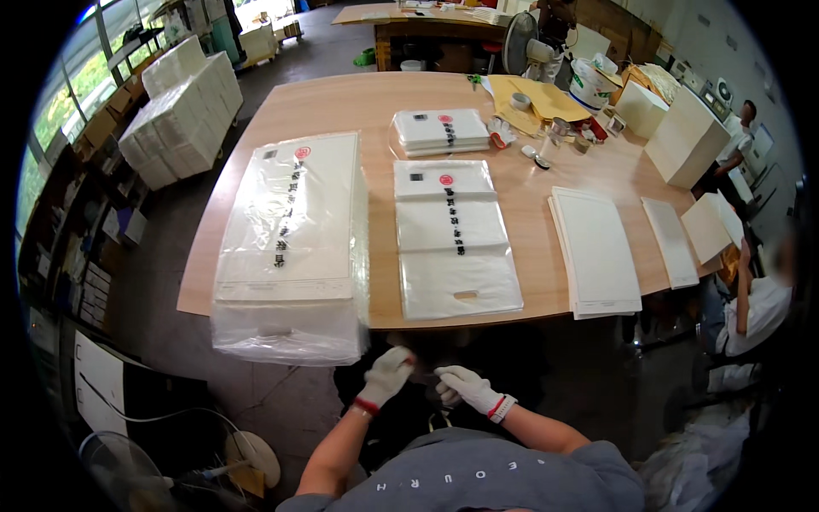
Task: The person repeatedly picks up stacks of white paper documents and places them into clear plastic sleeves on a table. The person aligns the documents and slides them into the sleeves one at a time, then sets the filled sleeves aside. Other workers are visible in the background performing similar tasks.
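Observation:
Both my hands are in white knit gloves, held low in front of my body just off the table's near edge. My left hand (388, 375) is closed, its fingertips slightly blurred. My right hand (468, 388) faces it a short gap away, fingers curled together in a pinch. What either holds, if anything, I cannot make out. Beyond them lies a flat stack of clear plastic bags (452, 277) with a handle slot and dark print. To its left, a tall pile of white sheets in clear plastic bags (294, 230) overhangs the table edge.
On the wooden table (375, 256) are folded plastic bags (439, 128), white sheets (595, 252), a narrower white stack (670, 241), white boxes (687, 136), yellow envelopes (542, 98) and a tape roll (520, 101). A seated person (759, 316) works at the right. A fan (119, 469) stands lower left.

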